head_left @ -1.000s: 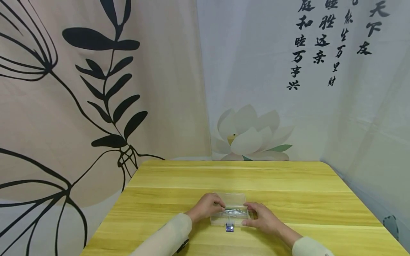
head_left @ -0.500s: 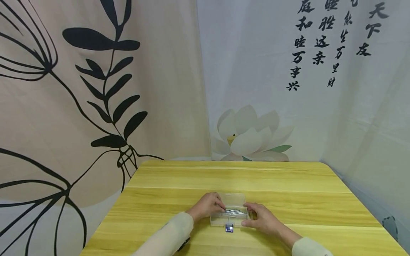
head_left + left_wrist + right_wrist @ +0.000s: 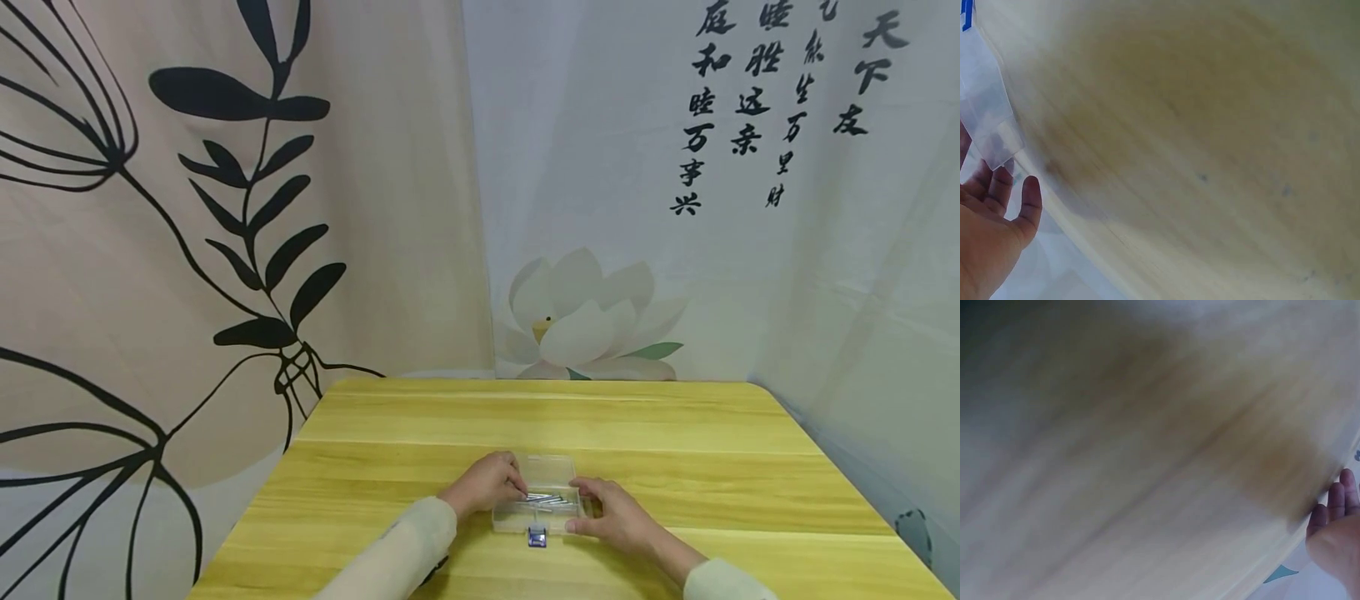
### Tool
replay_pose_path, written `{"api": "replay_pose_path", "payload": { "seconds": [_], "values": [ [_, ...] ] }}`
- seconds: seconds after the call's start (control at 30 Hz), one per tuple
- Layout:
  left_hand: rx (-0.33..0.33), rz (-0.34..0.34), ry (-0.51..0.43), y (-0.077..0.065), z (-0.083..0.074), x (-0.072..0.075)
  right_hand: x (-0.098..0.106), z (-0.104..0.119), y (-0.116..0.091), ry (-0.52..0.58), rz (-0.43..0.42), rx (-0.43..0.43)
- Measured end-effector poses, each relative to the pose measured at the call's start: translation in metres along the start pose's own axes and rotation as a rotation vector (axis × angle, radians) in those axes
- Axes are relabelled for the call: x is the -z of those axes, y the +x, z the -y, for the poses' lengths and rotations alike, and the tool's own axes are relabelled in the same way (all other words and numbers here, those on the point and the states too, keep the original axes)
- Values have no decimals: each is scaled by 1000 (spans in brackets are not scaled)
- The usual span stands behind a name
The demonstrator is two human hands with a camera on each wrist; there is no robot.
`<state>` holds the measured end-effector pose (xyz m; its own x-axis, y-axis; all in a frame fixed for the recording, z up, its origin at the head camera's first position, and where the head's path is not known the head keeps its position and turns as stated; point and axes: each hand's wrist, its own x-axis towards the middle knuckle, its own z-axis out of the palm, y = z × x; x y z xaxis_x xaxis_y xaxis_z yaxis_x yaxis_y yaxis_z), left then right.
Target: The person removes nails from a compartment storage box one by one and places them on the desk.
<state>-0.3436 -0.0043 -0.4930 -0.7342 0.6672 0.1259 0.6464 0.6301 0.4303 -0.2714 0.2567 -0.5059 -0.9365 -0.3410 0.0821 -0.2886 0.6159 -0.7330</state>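
Item: clear lidded box, open on the surface between your hands; thin silvery rods inside, blue latch at its front. Your left hand: fingers bent down at the rods' left ends; whether they pinch one cannot be told. Your right hand: thumb and finger clasping the box's right end. Hazards, as judged: rods slipping from your fingertips, being thin and likely slick; box skidding, being probably light, should your right hold slacken; open lid knocked over onto your fingers. Markings: black Chinese characters on the wall cloth, including 和睦万事兴, topmost ones cropped; no brand or label legible on the box.
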Motion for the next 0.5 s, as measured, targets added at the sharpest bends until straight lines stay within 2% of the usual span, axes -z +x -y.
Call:
{"api": "replay_pose_path", "payload": {
  "seconds": [0.23, 0.5],
  "values": [
    [6, 13, 41, 0, -2, 3, -1, 0, 1, 12, 2, 4],
    [-26, 32, 106, 1, -4, 6, -1, 1, 1, 12, 10, 10]
  ]
}}
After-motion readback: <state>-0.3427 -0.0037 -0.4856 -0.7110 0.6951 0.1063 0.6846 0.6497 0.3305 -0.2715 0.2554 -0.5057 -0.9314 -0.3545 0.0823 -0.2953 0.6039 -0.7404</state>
